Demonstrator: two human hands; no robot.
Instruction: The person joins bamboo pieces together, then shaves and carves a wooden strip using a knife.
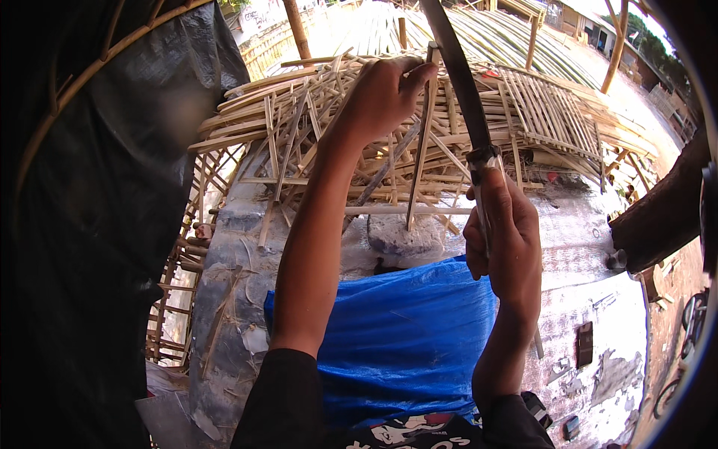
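Observation:
My left hand is closed around the upper end of a bamboo strip. The strip stands almost upright, its lower end on a pale rough stone. In my right hand is a machete, gripped by the handle with the long dark blade pointing up. The blade passes close beside the strip's top; I cannot tell whether they touch. Behind both hands lies a tangled heap of bamboo strips. A blue tarp spreads below my forearms.
A slatted bamboo panel rests on the heap's right side. Black sheeting hangs at the left. A thick dark log juts in from the right. On the silvery sheet lies a small dark rectangular object. Long poles lie beyond.

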